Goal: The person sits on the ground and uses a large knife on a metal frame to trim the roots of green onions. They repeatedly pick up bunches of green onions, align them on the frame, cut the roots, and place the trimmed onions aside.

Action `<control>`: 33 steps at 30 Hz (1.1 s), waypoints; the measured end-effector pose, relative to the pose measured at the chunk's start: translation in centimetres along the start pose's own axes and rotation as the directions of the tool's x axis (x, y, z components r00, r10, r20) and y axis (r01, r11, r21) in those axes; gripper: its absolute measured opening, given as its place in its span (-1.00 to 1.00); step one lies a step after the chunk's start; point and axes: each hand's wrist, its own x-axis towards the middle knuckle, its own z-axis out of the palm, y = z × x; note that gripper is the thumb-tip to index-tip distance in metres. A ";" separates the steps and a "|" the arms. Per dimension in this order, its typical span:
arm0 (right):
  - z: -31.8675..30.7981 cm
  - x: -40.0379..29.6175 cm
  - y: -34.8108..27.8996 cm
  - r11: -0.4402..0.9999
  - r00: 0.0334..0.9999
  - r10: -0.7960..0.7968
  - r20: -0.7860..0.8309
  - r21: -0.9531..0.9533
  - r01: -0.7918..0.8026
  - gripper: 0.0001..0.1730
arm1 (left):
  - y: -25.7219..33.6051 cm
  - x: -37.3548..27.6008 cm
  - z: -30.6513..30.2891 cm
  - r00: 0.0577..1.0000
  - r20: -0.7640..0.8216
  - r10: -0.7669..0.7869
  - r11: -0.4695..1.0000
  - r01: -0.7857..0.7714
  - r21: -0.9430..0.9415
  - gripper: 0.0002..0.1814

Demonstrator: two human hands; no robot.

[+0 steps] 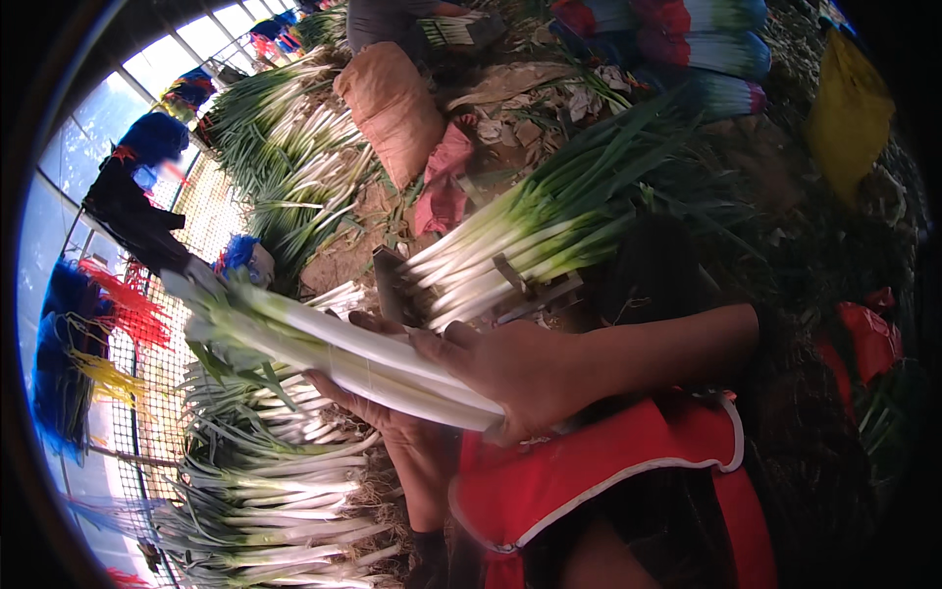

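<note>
My left hand (pixel 394 420) supports a few thick long green onions (pixel 353 353) from beneath, around the middle of their white shafts. Over their root ends my right hand (pixel 515 361) is closed, its fingers wrapped on the white stalks. The leafy ends point to the upper left and are blurred. Just beyond my hands, a bundle of long green onions (pixel 530 213) lies in a metal holder (pixel 390 283), white ends toward the left and green leaves toward the upper right. The red apron (pixel 596 464) on my lap is below my right forearm.
Rows of unbundled onions with roots (pixel 294 508) lie at lower left, and another pile (pixel 294 154) farther up. A stuffed orange sack (pixel 394 110) stands beyond the holder. Wrapped bundles (pixel 699 51) are stacked at upper right. Another person (pixel 386 26) works at the top.
</note>
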 end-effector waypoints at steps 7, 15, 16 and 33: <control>1.3 0.2 5.4 0.975 0.773 -0.054 -0.632 0.134 0.177 0.32 | -3.9 11.1 6.7 1.000 -0.020 -0.023 0.695 0.030 0.718 -0.20; 3.5 16.8 13.1 0.736 0.445 0.348 -0.825 0.534 0.415 0.12 | -6.2 25.1 7.0 0.927 -0.059 -0.370 -0.141 0.006 0.990 -0.27; 3.8 17.2 15.7 0.672 0.536 0.310 -0.785 0.580 0.460 0.05 | -7.0 26.8 4.8 0.883 -0.115 -0.455 -0.173 0.039 0.984 -0.07; -2.6 4.7 34.1 0.641 0.797 0.596 0.097 -0.655 -0.400 0.34 | 1.9 18.3 -29.7 0.796 -0.233 -0.559 -0.792 -0.429 0.435 -0.26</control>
